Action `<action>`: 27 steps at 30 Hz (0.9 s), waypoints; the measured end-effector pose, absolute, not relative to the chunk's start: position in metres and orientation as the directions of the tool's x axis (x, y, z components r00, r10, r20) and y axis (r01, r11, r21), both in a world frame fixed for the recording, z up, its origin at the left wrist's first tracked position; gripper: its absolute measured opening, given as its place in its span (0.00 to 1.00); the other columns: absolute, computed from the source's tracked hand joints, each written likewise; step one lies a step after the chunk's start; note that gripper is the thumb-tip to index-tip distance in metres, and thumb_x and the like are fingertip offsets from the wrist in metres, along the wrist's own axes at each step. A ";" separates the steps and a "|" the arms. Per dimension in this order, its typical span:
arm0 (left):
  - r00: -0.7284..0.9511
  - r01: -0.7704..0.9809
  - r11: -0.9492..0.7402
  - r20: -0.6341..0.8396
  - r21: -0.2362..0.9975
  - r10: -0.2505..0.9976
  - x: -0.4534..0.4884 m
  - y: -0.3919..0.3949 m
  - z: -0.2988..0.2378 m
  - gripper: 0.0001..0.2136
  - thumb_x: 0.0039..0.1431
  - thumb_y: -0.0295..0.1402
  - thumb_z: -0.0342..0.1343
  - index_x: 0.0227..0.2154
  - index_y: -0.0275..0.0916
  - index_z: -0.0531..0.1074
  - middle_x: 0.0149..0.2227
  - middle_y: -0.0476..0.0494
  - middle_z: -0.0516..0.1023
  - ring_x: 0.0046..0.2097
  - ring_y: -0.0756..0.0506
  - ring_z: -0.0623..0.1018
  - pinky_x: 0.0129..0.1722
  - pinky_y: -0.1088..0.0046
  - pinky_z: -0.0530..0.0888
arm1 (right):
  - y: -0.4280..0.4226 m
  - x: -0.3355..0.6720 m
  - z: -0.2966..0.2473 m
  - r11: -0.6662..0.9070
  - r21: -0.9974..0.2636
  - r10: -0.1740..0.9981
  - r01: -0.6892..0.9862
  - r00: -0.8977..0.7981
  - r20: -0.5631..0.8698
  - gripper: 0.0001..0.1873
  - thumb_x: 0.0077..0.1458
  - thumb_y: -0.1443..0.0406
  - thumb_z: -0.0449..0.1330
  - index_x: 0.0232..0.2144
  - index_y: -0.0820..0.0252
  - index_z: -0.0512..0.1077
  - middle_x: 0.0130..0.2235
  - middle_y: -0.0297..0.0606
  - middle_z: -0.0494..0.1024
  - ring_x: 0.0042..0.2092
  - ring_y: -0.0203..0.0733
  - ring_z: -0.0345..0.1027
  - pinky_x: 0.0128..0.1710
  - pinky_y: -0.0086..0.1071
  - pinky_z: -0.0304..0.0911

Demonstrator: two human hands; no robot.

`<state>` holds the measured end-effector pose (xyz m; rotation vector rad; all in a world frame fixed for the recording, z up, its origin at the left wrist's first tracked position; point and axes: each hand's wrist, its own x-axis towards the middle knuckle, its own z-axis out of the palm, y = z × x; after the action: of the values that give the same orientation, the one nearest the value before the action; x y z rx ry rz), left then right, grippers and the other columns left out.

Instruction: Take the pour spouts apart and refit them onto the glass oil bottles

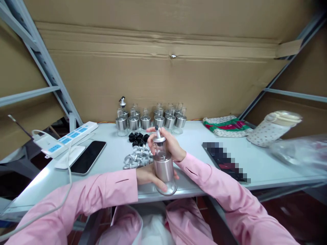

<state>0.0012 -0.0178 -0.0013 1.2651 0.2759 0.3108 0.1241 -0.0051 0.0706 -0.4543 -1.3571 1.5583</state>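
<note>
My left hand (148, 175) is wrapped round the lower part of a glass oil bottle (164, 169) with a brushed-metal sleeve, which stands nearly upright at the table's front edge. Around the metal pour spout (159, 137) at its top, the fingers of my right hand (174, 147) are curled. Just beyond my left hand lies a pile of silver spout parts (138, 157), partly covered by the hand. Behind that pile are several small black pieces (138, 137). Further back stand several similar bottles (145, 121) with bare necks; a fitted spout (122, 101) tops one at the left end.
At left, a white power strip (74, 136) and a black-screened phone (89, 157) lie with a cable. To the right are a blurred-out dark flat item (222, 160), a patterned cloth (228, 126), a spotted tumbler (273, 129) and a plastic bag (301, 153). Cardboard (153, 78) backs the table.
</note>
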 end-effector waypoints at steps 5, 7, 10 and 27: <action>0.934 -0.069 0.251 -0.026 0.965 0.357 0.001 -0.017 0.001 0.27 0.30 0.32 0.72 0.40 0.38 0.74 0.43 0.41 0.76 0.48 0.41 0.73 0.53 0.61 0.63 | -0.007 0.132 0.058 0.215 -0.915 0.841 -0.343 -0.412 0.352 0.28 0.49 0.44 0.55 0.26 0.66 0.71 0.25 0.38 0.73 0.24 0.35 0.68 0.23 0.28 0.62; 0.932 -0.059 0.260 -0.040 0.964 0.360 0.001 -0.017 0.001 0.27 0.29 0.32 0.72 0.39 0.38 0.74 0.42 0.42 0.76 0.48 0.41 0.73 0.53 0.61 0.63 | -0.009 0.135 0.060 0.258 -0.890 0.819 -0.376 -0.404 0.407 0.25 0.48 0.47 0.59 0.30 0.65 0.72 0.29 0.40 0.75 0.27 0.36 0.69 0.28 0.29 0.65; 0.927 -0.044 0.284 -0.067 0.958 0.369 0.002 -0.017 0.001 0.28 0.28 0.33 0.72 0.39 0.38 0.73 0.42 0.42 0.76 0.48 0.41 0.72 0.54 0.60 0.62 | -0.011 0.140 0.067 0.175 -0.888 0.791 -0.425 -0.477 0.384 0.18 0.49 0.54 0.61 0.35 0.64 0.72 0.33 0.39 0.75 0.31 0.36 0.71 0.34 0.32 0.67; 0.943 0.061 0.146 -0.105 0.987 0.315 0.000 -0.015 0.009 0.28 0.29 0.38 0.71 0.40 0.38 0.74 0.44 0.42 0.75 0.49 0.40 0.71 0.53 0.60 0.63 | -0.030 0.129 0.069 0.277 -0.888 0.806 -0.367 -0.414 0.422 0.17 0.56 0.52 0.55 0.37 0.60 0.68 0.25 0.31 0.68 0.23 0.30 0.64 0.24 0.25 0.58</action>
<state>0.0004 -0.0153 0.0089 1.4197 0.3184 0.1874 0.1289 -0.0301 0.0690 -0.4308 -1.4789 1.3817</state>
